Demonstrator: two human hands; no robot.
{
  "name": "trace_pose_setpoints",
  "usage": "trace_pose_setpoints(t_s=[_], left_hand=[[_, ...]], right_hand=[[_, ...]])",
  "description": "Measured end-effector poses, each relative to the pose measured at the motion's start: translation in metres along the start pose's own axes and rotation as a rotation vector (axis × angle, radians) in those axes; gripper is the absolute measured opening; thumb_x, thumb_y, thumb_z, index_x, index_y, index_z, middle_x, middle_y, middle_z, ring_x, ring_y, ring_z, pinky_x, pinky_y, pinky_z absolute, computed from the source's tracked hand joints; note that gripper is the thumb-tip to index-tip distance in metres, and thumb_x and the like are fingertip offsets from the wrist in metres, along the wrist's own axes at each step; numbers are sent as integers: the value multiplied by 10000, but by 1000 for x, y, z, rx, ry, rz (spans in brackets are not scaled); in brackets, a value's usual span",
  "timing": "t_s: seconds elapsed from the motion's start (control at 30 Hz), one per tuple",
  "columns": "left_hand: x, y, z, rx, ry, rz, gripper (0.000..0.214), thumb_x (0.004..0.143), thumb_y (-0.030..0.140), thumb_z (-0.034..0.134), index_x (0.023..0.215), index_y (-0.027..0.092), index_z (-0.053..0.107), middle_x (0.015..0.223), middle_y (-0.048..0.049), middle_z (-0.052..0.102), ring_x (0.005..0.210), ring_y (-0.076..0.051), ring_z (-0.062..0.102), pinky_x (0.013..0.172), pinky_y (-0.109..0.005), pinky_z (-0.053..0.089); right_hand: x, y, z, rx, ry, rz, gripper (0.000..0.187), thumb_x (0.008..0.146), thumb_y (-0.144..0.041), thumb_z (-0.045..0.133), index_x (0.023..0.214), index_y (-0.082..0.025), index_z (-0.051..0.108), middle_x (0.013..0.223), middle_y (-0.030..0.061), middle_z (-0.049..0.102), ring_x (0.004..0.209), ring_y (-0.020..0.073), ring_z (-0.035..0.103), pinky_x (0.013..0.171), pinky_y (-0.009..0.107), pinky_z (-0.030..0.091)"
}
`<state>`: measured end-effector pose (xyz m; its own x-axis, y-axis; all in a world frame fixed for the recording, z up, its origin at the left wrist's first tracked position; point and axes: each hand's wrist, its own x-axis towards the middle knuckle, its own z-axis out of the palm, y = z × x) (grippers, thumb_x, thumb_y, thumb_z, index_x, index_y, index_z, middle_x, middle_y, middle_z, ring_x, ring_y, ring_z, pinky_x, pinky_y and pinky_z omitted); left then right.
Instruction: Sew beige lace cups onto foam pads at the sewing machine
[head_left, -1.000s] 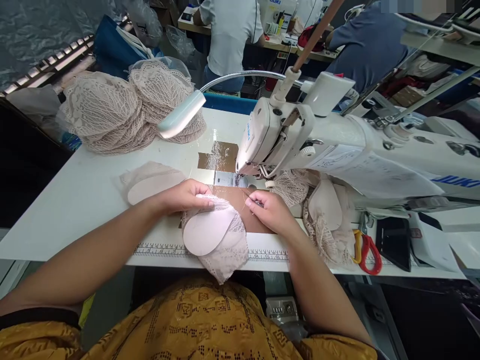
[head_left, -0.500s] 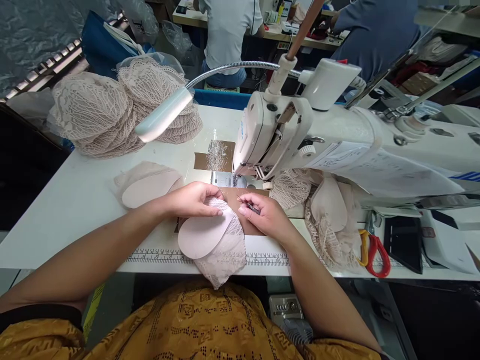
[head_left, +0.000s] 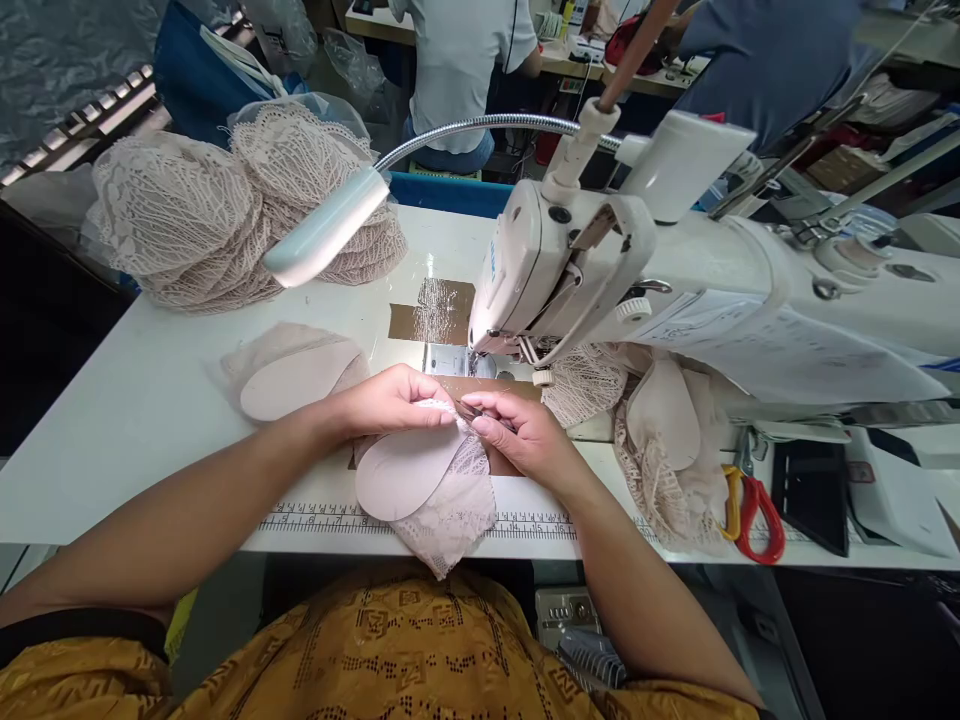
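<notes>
My left hand (head_left: pixel 409 400) pinches the upper edge of a pale lace bra cup piece (head_left: pixel 469 500), which has a smooth oval foam pad (head_left: pixel 409 475) on it. The lace tip hangs over the table's front edge. My right hand (head_left: pixel 529 435) grips small dark thread snips (head_left: pixel 487 412), their points at the lace edge beside my left fingertips. Both hands are just in front of the sewing machine's needle area (head_left: pixel 474 362). A second lace piece with a pad (head_left: pixel 292 380) lies left of my left hand, partly behind my forearm.
Stacked lace pieces (head_left: pixel 180 215) stand at the back left, beneath a gooseneck lamp (head_left: pixel 330 225). The sewing machine (head_left: pixel 585 260) fills the right. More lace cups (head_left: pixel 664 420), scissors with red and yellow handles (head_left: pixel 761 520) and a dark flat device (head_left: pixel 810 490) lie right. Two people sit beyond.
My right hand has moved left, bringing the snips from apart to the lace edge at my left fingers. My left hand keeps its pinch. The view has shifted slightly.
</notes>
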<state>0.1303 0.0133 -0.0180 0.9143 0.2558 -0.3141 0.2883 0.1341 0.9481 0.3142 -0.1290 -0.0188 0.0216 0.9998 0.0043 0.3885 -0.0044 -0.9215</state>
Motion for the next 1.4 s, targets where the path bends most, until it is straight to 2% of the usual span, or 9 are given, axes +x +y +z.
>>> trace_pose_setpoints(t_s=[0.47,0.6,0.67,0.73,0.83,1.0,1.17,1.3,1.4], left_hand=[[1,-2,7,15,15,-10,313,783,418,718,802,106,710,702,-29,634,607,-108,546,560,-210,448],[-5,3,-1,153,-37,1,317,793,421,702,909,127,684,809,-38,641,696,-131,578,594,-210,467],[-11,6,-9,245,-33,-49,300,786,397,703,934,139,658,837,-34,638,718,-142,588,584,-205,464],[-16,11,-20,299,-42,-125,242,781,357,695,875,143,633,815,-25,632,707,-144,594,573,-201,459],[-15,20,-38,346,-183,-225,165,771,295,676,844,152,639,819,-20,650,721,-151,612,609,-208,471],[26,39,-48,616,-358,-194,168,720,231,668,869,154,687,798,-7,682,725,-159,616,647,-216,457],[50,50,-31,1024,-41,83,285,760,213,640,1037,157,681,935,-56,678,805,-194,610,691,-254,440],[16,44,-14,1211,300,331,208,870,240,533,990,132,665,940,-108,628,899,-235,594,772,-313,469],[-6,29,5,1244,318,368,231,907,253,493,1028,137,654,976,-125,634,900,-241,602,792,-350,496]], right_hand=[[2,3,9,-128,143,50,214,920,-368,513,971,-216,656,861,24,700,768,166,635,690,286,472],[1,8,-3,-307,151,81,279,840,-331,622,1102,-236,627,994,45,696,892,207,628,763,324,468],[-2,7,-13,-367,79,88,256,819,-304,643,1065,-235,645,1031,53,687,940,218,612,786,331,456],[-7,4,-22,-257,-124,105,151,848,-340,615,906,-209,663,895,38,681,818,186,608,706,298,451],[-11,-2,-30,-5,-302,70,315,896,-444,544,710,-193,586,663,-11,582,612,130,524,591,259,405],[-5,1,-23,-207,5,-16,398,952,-448,436,641,-206,489,628,-16,491,614,132,450,599,268,355],[-3,16,-13,-394,45,-56,286,961,-369,419,740,-214,513,697,-7,528,662,146,479,625,266,348],[-3,18,-10,-485,84,-62,323,930,-368,452,642,-221,457,670,5,512,627,150,460,591,267,347],[-1,15,-7,-474,131,-102,296,899,-342,505,631,-217,505,726,32,573,689,166,527,619,267,393]])
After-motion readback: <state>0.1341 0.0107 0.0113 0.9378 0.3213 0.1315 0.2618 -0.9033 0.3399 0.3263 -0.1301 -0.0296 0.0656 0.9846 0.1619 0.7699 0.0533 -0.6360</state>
